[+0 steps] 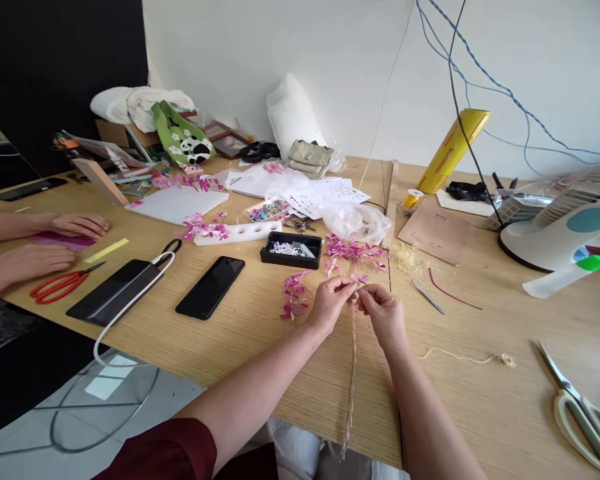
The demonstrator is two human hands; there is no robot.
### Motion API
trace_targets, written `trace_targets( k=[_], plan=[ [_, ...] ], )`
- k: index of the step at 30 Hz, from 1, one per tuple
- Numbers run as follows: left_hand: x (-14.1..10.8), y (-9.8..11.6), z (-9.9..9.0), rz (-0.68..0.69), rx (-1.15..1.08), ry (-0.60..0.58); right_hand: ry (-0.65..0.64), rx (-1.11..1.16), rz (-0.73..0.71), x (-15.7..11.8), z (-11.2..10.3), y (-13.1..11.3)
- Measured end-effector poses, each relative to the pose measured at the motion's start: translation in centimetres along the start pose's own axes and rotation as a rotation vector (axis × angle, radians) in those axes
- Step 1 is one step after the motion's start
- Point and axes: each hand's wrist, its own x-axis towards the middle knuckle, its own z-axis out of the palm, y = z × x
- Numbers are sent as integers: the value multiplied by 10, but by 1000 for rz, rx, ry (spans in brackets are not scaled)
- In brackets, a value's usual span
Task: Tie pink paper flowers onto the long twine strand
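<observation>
At the near edge of the wooden table (pixel 260 363), right of the phone (pixel 211 287), a braided cord (pixel 353 360) hangs down from the person's two hands. It is thin, tan and twisted, with looser strands at its near end and a small pink flower (pixel 361 278) showing at its far end. Its long axis runs far to near, almost straight, the near end drifting slightly left past the table's edge. The left hand (pixel 331 303) and right hand (pixel 386 313) meet at the far end, thumbs and forefingers pinching it; which strand each grasps is too small to tell. The cord's length lies nearer than the fingertips, between the wrists, and the flower just beyond them.
</observation>
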Motion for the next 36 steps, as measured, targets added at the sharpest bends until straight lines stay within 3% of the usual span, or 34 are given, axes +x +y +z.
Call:
trace_targets(
  k=[3,7,24,36],
  plan=[
    [-1,0,1,1,-17,10,-64,39,23,1,0,1],
    [-2,0,2,-4,-24,38,-51,4,16,2,3,5],
    [-8,8,8,29,-64,-14,-209,477,225,-5,0,-14],
    [-11,9,9,12,-96,-32,-339,668,323,-4,-8,-15]
  ],
)
